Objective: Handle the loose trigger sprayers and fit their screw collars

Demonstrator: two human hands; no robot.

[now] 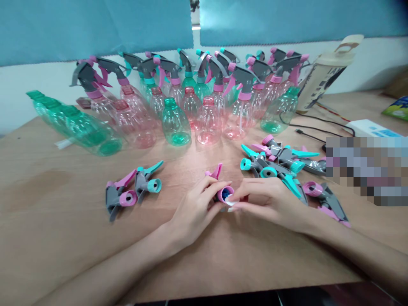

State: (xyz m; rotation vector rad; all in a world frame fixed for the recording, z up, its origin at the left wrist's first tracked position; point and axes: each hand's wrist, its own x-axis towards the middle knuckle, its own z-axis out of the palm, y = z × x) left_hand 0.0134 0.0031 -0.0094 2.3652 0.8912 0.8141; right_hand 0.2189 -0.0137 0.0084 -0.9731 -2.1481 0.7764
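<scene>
My left hand (198, 199) is closed around a spray trigger head with a pink trigger and a pink collar (225, 192), its open end facing me. Something blue shows inside the collar. At the collar's rim, the fingers of my right hand (270, 199) are pinched together; a whitish bit shows at their tips, too small to name. To the left lie two loose spray heads, one pink and grey (118, 196), one turquoise and grey (147, 180). Beyond my right hand is a pile of several spray heads (270, 163), with another pink one (327, 204) beside it.
Several green bottles (177, 125) and pink bottles (208, 123) without heads stand in front. Behind them are bottles fitted with spray heads (244, 80). Green bottles (86, 129) cluster at left. A tumbler (325, 78), black cable (334, 123) and white box (369, 127) occupy the right.
</scene>
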